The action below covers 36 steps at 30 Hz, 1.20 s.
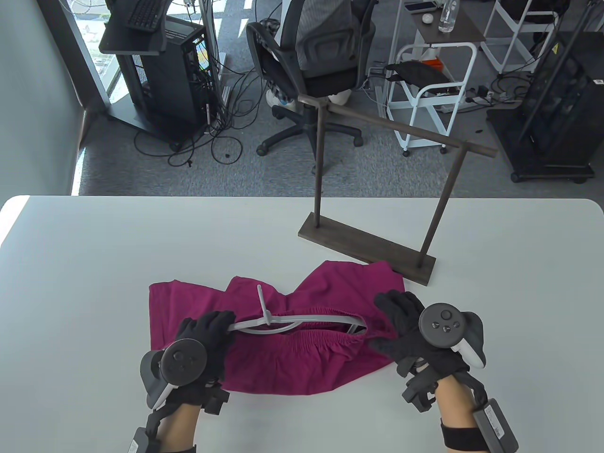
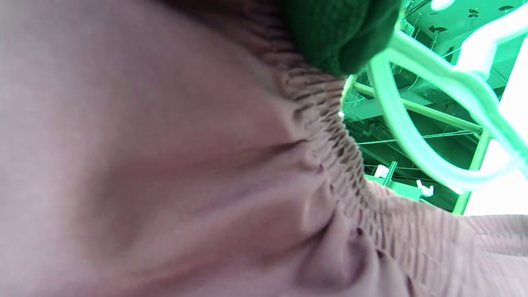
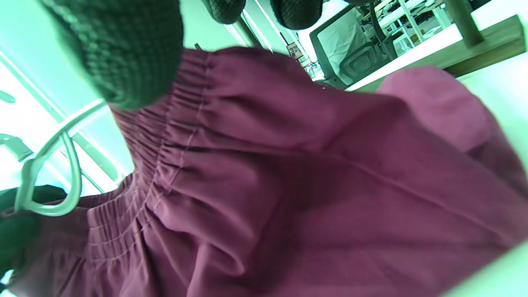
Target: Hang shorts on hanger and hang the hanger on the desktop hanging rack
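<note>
We find no writing we can read: the small label on the pack strapped to our right forearm is too blurred to make out. Beyond our right hand (image 1: 401,325), close to its fingertips, stands the rack (image 1: 368,245), a dark wooden base with two thin posts and a round crossbar that carries nothing; the shorts (image 1: 283,358) reach up to the near edge of that base. Past the table (image 1: 94,264) we see an office chair (image 1: 306,61) with someone seated in it, a computer tower (image 1: 174,80) amid loose cables, and a white cart (image 1: 429,94). The shorts are magenta, of soft matte cloth, with a gathered elastic waistband, and they lie crumpled on the table between our two hands. The hanger (image 1: 292,323) is pale grey plastic, thin and curved, its hook lying flat on the cloth and pointing away from us; its right end disappears inside the waistband. Our left hand (image 1: 203,339) has its fingers curled round the hanger's left end, at the left side of the waistband. Our right hand pinches the waistband at its right side, thumb against the cloth in the right wrist view, the other fingers reaching over the fabric. Both gloves are black knit
</note>
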Each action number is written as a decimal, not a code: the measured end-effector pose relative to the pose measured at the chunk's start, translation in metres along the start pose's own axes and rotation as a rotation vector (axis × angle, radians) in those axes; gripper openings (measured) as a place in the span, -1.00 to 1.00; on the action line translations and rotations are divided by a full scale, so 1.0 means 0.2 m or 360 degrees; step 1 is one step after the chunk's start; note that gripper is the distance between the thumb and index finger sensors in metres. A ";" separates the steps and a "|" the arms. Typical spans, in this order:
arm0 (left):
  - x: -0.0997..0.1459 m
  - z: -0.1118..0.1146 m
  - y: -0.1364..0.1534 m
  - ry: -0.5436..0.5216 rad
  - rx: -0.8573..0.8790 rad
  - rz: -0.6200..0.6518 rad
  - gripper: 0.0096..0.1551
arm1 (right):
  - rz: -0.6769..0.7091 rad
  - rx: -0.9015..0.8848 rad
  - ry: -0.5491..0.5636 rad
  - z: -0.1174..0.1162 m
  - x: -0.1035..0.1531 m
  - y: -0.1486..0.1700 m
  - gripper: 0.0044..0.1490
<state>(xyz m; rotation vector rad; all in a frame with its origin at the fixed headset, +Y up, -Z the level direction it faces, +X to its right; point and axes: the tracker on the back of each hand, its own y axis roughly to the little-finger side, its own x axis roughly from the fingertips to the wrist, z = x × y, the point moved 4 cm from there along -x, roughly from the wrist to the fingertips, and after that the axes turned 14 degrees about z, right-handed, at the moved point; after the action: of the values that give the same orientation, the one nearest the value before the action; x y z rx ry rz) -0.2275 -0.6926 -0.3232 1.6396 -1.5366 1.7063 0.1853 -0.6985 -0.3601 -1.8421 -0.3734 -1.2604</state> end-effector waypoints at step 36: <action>0.06 -0.18 0.05 -0.0259 0.0046 -0.0017 -0.21 | 0.0079 -0.0445 0.0195 0.06 -0.07 -0.06 -0.27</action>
<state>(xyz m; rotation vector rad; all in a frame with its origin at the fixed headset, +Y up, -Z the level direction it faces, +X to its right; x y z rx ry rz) -0.2578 -0.6709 -0.3087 1.8381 -1.5780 1.6319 0.1792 -0.6793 -0.3684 -1.9788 -0.0864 -1.4406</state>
